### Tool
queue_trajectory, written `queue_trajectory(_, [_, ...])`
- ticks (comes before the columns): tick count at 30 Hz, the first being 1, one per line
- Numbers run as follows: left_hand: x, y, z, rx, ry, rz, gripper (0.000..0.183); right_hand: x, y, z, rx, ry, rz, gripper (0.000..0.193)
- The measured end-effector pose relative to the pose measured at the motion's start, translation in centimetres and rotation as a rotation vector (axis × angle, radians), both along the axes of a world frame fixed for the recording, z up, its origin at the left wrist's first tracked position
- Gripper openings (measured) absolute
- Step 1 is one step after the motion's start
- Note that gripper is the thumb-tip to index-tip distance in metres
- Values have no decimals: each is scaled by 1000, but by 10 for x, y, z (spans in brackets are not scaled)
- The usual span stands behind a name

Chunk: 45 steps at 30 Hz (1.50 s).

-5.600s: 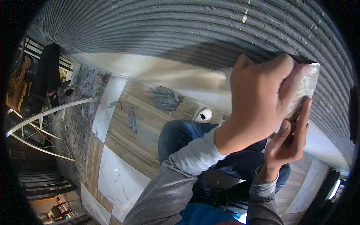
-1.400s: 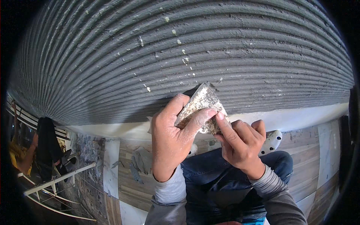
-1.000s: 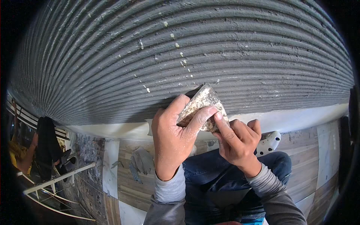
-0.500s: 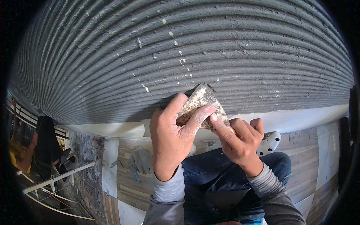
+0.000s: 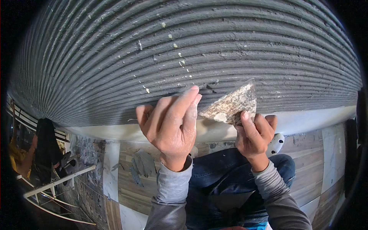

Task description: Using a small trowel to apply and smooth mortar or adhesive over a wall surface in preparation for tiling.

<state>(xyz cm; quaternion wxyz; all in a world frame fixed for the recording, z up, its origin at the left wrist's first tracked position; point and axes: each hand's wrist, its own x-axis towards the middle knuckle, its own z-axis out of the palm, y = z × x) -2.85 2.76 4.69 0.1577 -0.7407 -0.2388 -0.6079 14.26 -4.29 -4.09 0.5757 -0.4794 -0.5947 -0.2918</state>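
Note:
A ridged dark grey wall panel point(image 5: 237, 50) fills the upper view, with pale specks scattered over it. In my right hand point(image 5: 255, 138) is a putty knife point(image 5: 235, 103) crusted with cream and dark residue, gripped low down between thumb and fingers. Its triangular blade is tilted, one corner upward in front of the lower ridges and another toward my left hand. My left hand point(image 5: 170, 124), dusty with powder, reaches to the lower ridges, palm turned away. Its index finger and thumb stretch up close together near the wall. The other fingers are bent, and I see nothing held.
A smooth pale band point(image 5: 303, 117) runs beneath the ridges. Grey scraps point(image 5: 143, 163) lie on the wood-look floor tiles point(image 5: 132, 195). A white shoe with dark holes point(image 5: 276, 143) is beside my knee. At far left are a pale metal frame point(image 5: 57, 182) and another person in dark clothing point(image 5: 48, 149).
My left hand has let go of the putty knife and shifted left and up against the ridges. The right hand has moved right with the knife and turned its blade.

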Motion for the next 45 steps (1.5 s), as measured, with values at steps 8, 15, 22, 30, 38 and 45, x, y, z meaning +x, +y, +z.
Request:
queue_trajectory(8, [3, 12, -6, 173, 88, 100, 24, 10, -6, 7, 96, -3, 66, 46])
queue_trajectory(15, [10, 17, -3, 235, 80, 137, 16, 15, -6, 13, 95, 24, 79, 51])
queue_trajectory(22, [17, 23, -6, 181, 100, 146, 14, 17, -5, 14, 41, 17, 105, 56])
queue_trajectory(30, [8, 29, -18, 185, -45, 36, 20, 14, -4, 18, 42, 39, 141, 55])
queue_trajectory(38, [3, 24, -11, 295, 63, 145, 25, 13, -5, 17, 17, 14, 152, 55])
queue_trajectory(45, [15, 26, -14, 299, 18, 101, 19, 13, -5, 15, -8, -15, 153, 56])
